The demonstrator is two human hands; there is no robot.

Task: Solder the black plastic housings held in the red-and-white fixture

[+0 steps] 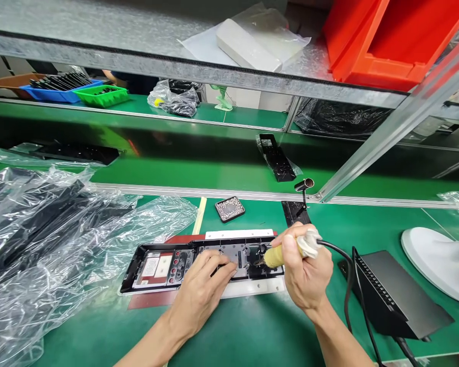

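A long black plastic housing [158, 246] lies across the white fixture [248, 289] on the bench, with its inner side facing up. My left hand [202, 280] rests over the middle of it, fingers bent and close together, fingertips pressing on the inner parts. In my right hand [308, 270] is a corded tool [274, 257] with a yellow handle and a white rear end. The tool's tip points down and left at the black parts in the housing's right end; the tip is too small to make out clearly. A black cable [344, 252] trails from it.
Behind the housing sits a small black tray [230, 209] of shiny metal pieces. A tube holder [304, 184] stands near the shelf post. Bagged black parts [42, 219] cover the left; a black box [401, 293] and white round base [436, 260] stand right. A metal shelf [118, 51] hangs overhead.
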